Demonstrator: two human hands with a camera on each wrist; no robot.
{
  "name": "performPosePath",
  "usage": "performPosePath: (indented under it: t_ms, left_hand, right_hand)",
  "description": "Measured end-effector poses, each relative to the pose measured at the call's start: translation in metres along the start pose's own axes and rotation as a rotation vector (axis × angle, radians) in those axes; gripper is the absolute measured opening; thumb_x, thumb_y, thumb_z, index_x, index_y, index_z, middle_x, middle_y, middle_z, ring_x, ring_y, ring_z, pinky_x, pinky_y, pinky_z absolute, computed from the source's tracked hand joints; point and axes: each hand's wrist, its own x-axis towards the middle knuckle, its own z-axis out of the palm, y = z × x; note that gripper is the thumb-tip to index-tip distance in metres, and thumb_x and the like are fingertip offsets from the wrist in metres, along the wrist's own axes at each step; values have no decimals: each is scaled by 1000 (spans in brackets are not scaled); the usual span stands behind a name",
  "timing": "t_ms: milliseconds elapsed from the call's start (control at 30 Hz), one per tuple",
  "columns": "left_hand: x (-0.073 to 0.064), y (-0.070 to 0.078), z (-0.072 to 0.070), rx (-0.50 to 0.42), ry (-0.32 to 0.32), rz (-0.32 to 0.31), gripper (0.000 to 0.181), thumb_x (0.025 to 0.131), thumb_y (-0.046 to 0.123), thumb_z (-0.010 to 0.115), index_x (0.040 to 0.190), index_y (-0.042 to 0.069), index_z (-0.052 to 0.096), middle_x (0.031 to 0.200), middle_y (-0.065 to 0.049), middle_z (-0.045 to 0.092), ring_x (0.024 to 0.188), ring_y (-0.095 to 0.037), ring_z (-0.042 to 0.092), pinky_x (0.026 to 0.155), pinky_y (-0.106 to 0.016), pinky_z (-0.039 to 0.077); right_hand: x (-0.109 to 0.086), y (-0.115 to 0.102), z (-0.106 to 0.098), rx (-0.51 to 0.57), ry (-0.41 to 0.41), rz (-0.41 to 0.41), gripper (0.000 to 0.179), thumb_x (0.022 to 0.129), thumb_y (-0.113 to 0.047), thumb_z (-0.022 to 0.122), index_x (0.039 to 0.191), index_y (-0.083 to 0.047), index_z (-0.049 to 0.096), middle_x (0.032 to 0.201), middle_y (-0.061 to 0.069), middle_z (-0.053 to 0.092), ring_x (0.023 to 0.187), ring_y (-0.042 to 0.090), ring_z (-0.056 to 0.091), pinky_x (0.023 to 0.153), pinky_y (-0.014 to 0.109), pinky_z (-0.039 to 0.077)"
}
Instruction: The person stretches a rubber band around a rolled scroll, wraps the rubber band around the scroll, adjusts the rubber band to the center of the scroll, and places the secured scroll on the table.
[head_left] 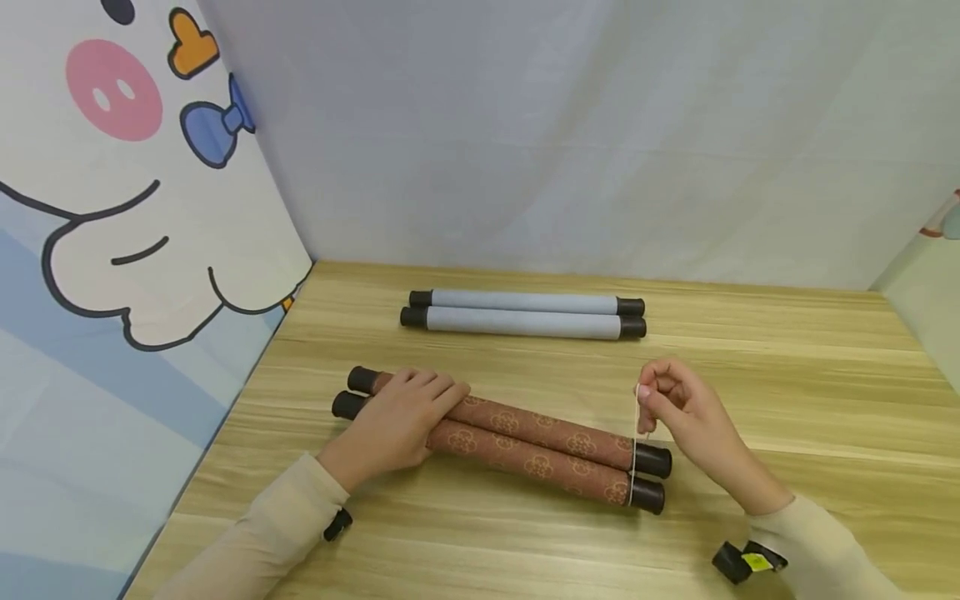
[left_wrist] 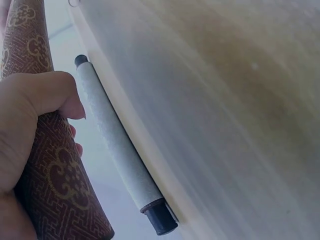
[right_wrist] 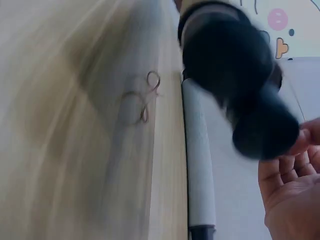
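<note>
A hand scroll (head_left: 540, 462) with two brown, gold-flowered rolls and black end knobs lies slantwise on the table. My left hand (head_left: 401, 421) grips it near its left end; in the left wrist view the thumb bends over one patterned roll (left_wrist: 70, 185). A thin pale rubber band (head_left: 634, 446) runs around both rolls beside the right knobs. Its upper end is pinched between thumb and forefinger of my right hand (head_left: 678, 408), drawn up above the scroll. The right wrist view shows the black knobs (right_wrist: 225, 55) blurred, with the right hand (right_wrist: 292, 187) beside them.
Behind lies a second scroll (head_left: 521, 321) with pale blue-grey rolls and black knobs, parallel to the table's (head_left: 772, 367) back edge. Thin looped bands (right_wrist: 145, 102) show on the table in the right wrist view. A pale curtain (head_left: 570, 150) hangs behind, a cartoon-printed cloth (head_left: 187, 292) at left.
</note>
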Motion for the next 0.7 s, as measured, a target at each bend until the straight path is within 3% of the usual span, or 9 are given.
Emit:
performPosePath:
  t_ms: [167,233,300,367,467,533,600,700]
  left_hand:
    - [2,1,-3,-5,1,35,71,68,13,82,132,17,54,117,0,65,109,-21,61,100,-42,49]
    - [3,1,-4,-3,-3,30,70,68,12,82,132,17,54,117,0,65,109,-21,61,100,-42,49]
    - [3,1,-4,6,-7,22,70,68,12,82,132,18,54,118,0,65,110,-21,62,100,-42,50]
    - [3,0,-4,10,-8,18,69,68,11,81,132,18,54,118,0,65,109,-21,62,99,-42,50]
    - [3,0,-2,14,-9,17,67,70,9,79,131,18,55,117,0,65,108,-21,62,98,-42,50]
    - [3,-1,-1,9,-8,10,65,70,7,77,131,17,55,116,0,65,108,-21,62,98,-43,50]
    - [2,-2,-1,7,-8,-3,66,70,6,77,130,17,55,116,-1,64,109,-21,62,98,-43,50]
    - [2,-2,-1,-1,-6,-21,69,67,5,78,131,17,55,117,-1,64,109,-21,62,99,-43,50]
  right_hand:
    - [8,2,-8,-155,-163,131,8,94,-14,65,96,-8,61,68,-6,50,52,4,41,47,24,39]
    - [12,3,-14,-120,-283,218,15,94,-18,66,86,-6,61,62,-9,45,49,2,35,45,23,33]
    - [16,4,-20,2,-404,310,25,96,-16,61,74,-4,57,56,-12,37,44,2,25,40,23,23]
    - [18,4,-25,197,-524,383,33,98,-12,53,66,-7,51,51,-13,30,42,5,16,38,25,14]
    - [18,4,-27,532,-625,407,37,101,-7,36,73,-11,61,52,-13,36,44,10,19,40,28,11]
    - [17,3,-24,733,-632,364,45,103,-5,25,96,-10,69,61,-11,53,47,8,35,42,23,25]
    - [15,2,-20,893,-585,301,52,102,-1,17,121,-5,65,86,-5,69,65,6,57,56,18,43]
    - [12,2,-15,945,-464,190,56,100,9,16,138,-3,55,123,3,69,106,12,68,87,23,55]
